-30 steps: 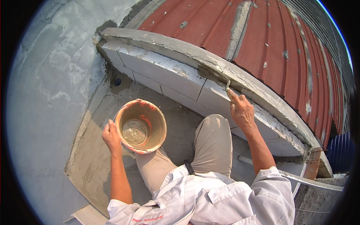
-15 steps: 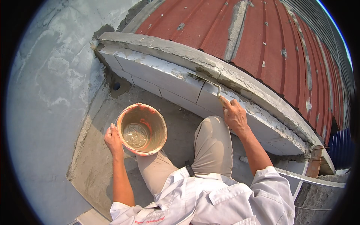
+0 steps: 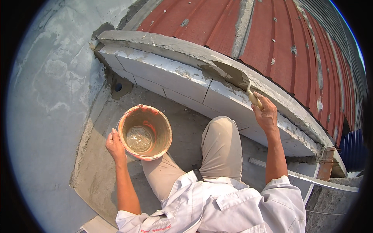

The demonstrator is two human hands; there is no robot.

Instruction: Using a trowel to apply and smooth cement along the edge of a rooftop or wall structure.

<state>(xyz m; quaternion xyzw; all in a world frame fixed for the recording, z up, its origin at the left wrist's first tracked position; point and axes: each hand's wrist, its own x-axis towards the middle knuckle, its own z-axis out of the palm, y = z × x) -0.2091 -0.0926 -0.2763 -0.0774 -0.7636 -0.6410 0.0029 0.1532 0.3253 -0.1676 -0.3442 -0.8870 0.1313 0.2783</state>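
Closest to you are your white shirt (image 3: 233, 204) and your tan pants (image 3: 221, 145). Past your left knee, your left hand (image 3: 115, 145) grips the side of an orange bucket (image 3: 161, 131), though some fingers are hidden behind it. The bucket tips toward you, with wet gray mud (image 3: 139, 139) at the bottom. I can't tell if it rests on your leg. Farther out, your right hand (image 3: 267, 113) is curled around the handle of a trowel (image 3: 254, 99). Its tip end points up and left, by the wet patch on the ledge. The trowel is over the white blocks (image 3: 167, 75). Just behind the blocks runs the rough gray ledge (image 3: 155, 42), and beyond that is a red roof (image 3: 217, 23).
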